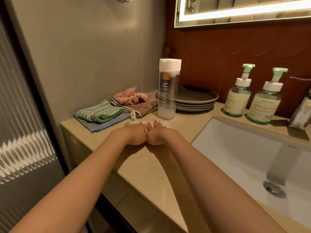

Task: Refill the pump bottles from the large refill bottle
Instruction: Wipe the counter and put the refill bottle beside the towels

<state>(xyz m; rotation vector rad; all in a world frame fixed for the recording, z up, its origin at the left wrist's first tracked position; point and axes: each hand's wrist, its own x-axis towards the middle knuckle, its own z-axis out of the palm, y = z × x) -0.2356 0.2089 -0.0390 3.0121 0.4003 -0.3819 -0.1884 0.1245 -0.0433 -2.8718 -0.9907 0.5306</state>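
Observation:
A tall clear refill bottle point(168, 91) with a white cap stands upright on the beige counter point(151, 165), with a little milky liquid at its bottom. Two green-tinted pump bottles stand at the sink's back rim, one on the left point(239, 96) and one on the right point(265, 101), both with pumps fitted. My left hand point(134, 133) and my right hand point(158, 133) lie flat side by side, fingers straight, on a white folded cloth point(165, 123) just in front of the refill bottle. Neither hand holds anything.
Folded cloths point(101, 113) and a pink rag point(129, 97) lie at the counter's left. A stack of grey plates point(198, 100) sits behind the refill bottle. The white sink point(235, 148) with faucet point(282, 163) lies to the right. A wrapped item point(301, 115) stands far right.

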